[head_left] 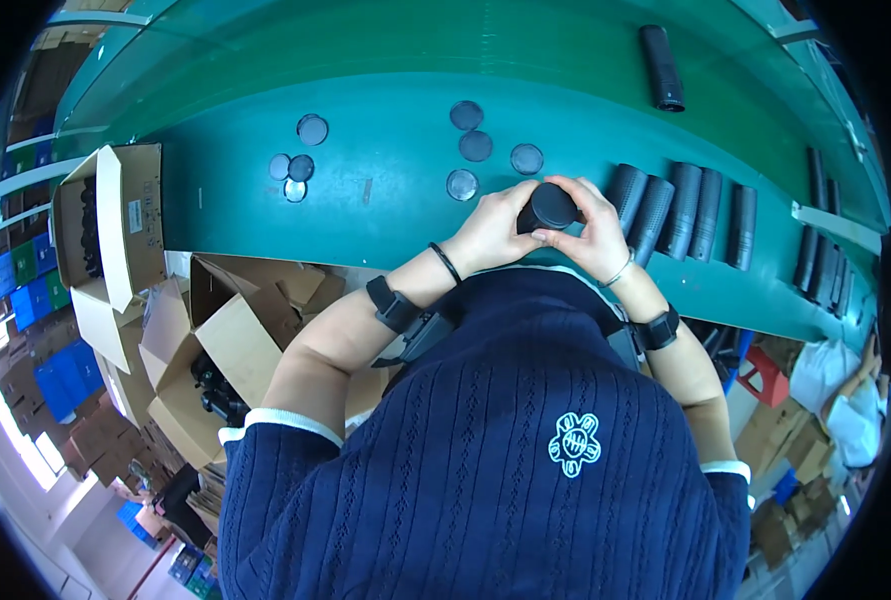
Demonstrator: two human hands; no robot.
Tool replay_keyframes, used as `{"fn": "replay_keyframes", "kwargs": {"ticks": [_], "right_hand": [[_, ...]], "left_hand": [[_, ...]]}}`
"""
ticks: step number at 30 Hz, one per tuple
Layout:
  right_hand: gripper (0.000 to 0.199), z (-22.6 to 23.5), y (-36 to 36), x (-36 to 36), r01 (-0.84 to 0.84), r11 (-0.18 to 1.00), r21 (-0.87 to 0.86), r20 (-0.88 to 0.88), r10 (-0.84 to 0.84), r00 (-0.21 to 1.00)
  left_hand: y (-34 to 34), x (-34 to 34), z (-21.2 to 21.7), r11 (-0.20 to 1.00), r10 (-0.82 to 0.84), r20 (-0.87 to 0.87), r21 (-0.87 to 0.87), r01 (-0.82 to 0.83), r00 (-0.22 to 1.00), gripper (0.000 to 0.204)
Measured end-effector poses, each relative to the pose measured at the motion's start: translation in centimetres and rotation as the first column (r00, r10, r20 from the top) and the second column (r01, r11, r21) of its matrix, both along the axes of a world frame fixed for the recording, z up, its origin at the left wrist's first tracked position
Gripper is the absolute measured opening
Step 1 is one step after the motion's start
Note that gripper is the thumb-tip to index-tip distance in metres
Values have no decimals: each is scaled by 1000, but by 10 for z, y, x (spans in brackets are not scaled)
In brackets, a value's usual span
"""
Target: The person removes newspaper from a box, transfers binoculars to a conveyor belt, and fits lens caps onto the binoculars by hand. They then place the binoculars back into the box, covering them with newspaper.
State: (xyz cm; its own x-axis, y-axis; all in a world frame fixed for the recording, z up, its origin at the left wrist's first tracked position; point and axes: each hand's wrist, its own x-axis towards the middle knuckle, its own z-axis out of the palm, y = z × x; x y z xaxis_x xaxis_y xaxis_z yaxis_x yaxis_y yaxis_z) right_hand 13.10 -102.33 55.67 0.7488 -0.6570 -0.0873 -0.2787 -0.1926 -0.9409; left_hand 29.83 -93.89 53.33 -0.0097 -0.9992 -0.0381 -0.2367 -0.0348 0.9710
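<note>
A black cylinder [553,204] with a round, flat dark end facing up is held between my two hands at the near edge of the green workbench. My left hand [495,232] wraps its left side. Around the right side curl the fingers of my right hand [597,232], with the thumb across the near side. The cylinder's lower part is hidden by my hands. Just beyond my left hand lie several dark round caps [475,146]. Right of my right hand, several black textured tubes [682,212] lie side by side.
More round caps [312,129] lie farther left on the green bench [385,220]. A single black tube [662,68] rests at the back, on a darker green surface. Open cardboard boxes [145,225] with black parts stand at the left. More tubes [823,265] are at the far right.
</note>
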Motion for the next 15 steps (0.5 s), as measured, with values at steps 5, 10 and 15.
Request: {"fn": "replay_keyframes", "kwargs": {"ticks": [5,10,15], "right_hand": [[62,0,0,-1,56,995,-85,-82,-63,995],[64,-28,-5,-8,6,982,189,-69,7,998],[66,-39,-3,-8,2,935,354,-60,20,998]], "left_hand": [[-11,3,0,995,-71,38,68,68,997,57],[-17,18,-13,937,-277,76,240,253,958,64],[-7,8,-20,969,-192,31,166,184,981,70]]}}
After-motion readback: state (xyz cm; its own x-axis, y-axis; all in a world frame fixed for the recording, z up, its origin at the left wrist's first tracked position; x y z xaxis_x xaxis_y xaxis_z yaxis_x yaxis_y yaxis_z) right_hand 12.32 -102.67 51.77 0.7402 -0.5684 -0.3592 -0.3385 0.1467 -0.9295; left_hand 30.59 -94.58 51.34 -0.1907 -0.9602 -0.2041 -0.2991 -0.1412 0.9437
